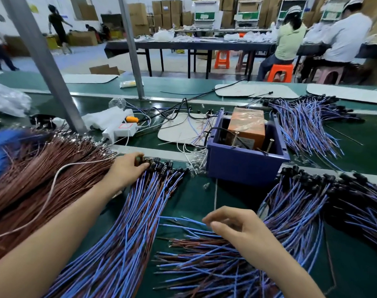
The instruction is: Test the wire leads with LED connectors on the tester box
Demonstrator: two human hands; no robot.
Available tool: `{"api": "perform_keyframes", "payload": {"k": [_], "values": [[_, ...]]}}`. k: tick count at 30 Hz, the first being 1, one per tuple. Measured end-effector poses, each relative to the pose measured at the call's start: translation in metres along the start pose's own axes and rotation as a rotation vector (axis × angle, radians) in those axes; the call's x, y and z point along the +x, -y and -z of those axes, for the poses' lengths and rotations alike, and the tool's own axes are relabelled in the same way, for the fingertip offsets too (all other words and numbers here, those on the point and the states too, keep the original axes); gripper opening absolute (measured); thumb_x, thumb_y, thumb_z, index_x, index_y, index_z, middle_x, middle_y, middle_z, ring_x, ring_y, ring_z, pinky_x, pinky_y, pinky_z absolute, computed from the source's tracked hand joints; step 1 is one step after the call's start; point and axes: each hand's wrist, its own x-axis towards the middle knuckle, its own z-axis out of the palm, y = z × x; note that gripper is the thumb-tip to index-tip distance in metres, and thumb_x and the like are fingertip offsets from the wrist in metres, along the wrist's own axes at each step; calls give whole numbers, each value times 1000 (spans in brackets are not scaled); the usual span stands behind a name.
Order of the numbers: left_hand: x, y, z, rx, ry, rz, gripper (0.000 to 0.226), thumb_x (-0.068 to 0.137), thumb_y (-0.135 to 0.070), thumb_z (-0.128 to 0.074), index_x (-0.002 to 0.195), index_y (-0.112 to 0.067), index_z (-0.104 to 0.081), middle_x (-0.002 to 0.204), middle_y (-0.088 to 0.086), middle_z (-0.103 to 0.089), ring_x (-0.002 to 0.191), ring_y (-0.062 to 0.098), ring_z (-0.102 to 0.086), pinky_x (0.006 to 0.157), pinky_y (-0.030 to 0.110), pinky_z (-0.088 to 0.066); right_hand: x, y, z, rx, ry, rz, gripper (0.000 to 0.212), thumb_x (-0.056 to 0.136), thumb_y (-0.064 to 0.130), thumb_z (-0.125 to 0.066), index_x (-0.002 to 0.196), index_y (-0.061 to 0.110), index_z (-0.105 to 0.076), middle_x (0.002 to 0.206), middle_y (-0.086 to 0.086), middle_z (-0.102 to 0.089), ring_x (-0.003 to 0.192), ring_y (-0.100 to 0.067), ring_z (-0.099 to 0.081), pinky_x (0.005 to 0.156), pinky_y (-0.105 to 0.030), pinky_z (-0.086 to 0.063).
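A fan of blue-and-brown wire leads [136,216] with black LED connectors at their far ends lies on the green bench. My left hand [129,165] reaches to those connector ends and pinches one small dark connector. My right hand [232,224] hovers over a loose heap of leads [204,261] near the front, its fingers curled and pinching the ends of some blue wires. The tester box [245,160], a blue plastic bin holding an orange block [246,125] and two upright metal pins, stands behind my hands, to the right.
A thick bundle of brown wires [39,168] lies at left with a white cable across it. More connector leads [338,203] pile up at right and behind the box [301,119]. A grey post [54,82] stands at back left. People sit at far tables.
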Motion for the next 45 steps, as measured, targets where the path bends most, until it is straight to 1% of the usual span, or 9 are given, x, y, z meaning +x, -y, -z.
{"api": "perform_keyframes", "payload": {"k": [9, 14, 19, 23, 29, 33, 38, 42, 45], "values": [[-30, -43, 31, -407, -249, -228, 33, 82, -18, -72, 113, -24, -63, 92, -6, -68, 78, 3, -62, 69, 15, -46, 4, 4, 5, 456, -185, -5, 19, 94, 11, -59, 93, 23, -73, 84, -1, -75, 73, -14, -68, 60, -18, -48], [-75, -124, 22, -695, 90, -542, 26, 82, -17, -72, 95, -39, -69, 88, -18, -70, 80, -3, -64, 71, 12, -49, 33, 40, -15, 727, -144, 103, 19, 96, 11, -56, 108, 22, -67, 93, 7, -72, 70, -15, -66, 57, -22, -48], [-99, -145, -4, -969, 384, -465, 29, 91, -23, -52, 117, -24, -63, 108, -2, -67, 83, 7, -64, 65, 16, -51, 30, 42, 1, 989, -342, 147, 25, 98, 13, -48, 85, 9, -69, 74, -5, -72, 66, -14, -66, 57, -22, -53], [-104, -131, -11, -727, 477, -388, 23, 95, -13, -55, 111, -25, -64, 75, -6, -69, 47, 1, -54, 43, 15, -40, 21, 16, 49, 773, -612, 55, 30, 101, 22, -46, 84, 9, -67, 52, 5, -57, 40, -6, -46, 37, -17, -37], [-98, -103, 0, -449, 626, -385, 15, 93, -22, -59, 91, -28, -74, 65, -10, -68, 48, 1, -45, 47, 16, -37, 23, -30, 120, 221, -747, -161, 33, 102, 25, -46, 86, 9, -70, 52, 2, -33, 44, -10, -25, 45, -24, -21], [-93, -105, 4, -414, 602, -420, 14, 92, -20, -61, 90, -25, -74, 70, -10, -69, 47, 1, -42, 46, 13, -33, 29, -46, 135, 80, -716, -281, 37, 98, 26, -53, 93, -9, -65, 53, -6, -47, 45, -16, -36, 52, -27, -28], [-91, -121, 11, -201, 520, -542, 11, 91, -23, -63, 91, -25, -74, 65, -17, -67, 50, 0, -50, 49, 7, -33, 16, -13, 148, -499, -748, -461, 49, 87, 52, -62, 76, 5, -70, 52, -8, -64, 59, -18, -59, 53, -25, -35], [-91, -138, 16, -145, 502, -598, 11, 90, -20, -65, 98, -22, -72, 64, -19, -63, 52, -11, -52, 52, 3, -35, 9, 33, 105, -404, -752, 73, 11, 90, 32, -65, 91, 21, -68, 76, 6, -63, 68, -5, -59, 61, -19, -45], [-86, -148, 17, -160, 521, -576, 19, 85, -8, -66, 87, -27, -66, 61, -15, -63, 46, -2, -53, 50, 7, -38, 17, 41, 49, -236, -373, 298, 37, 91, -2, -50, 119, 19, -63, 105, 2, -64, 88, -11, -61, 81, -20, -49]]}}
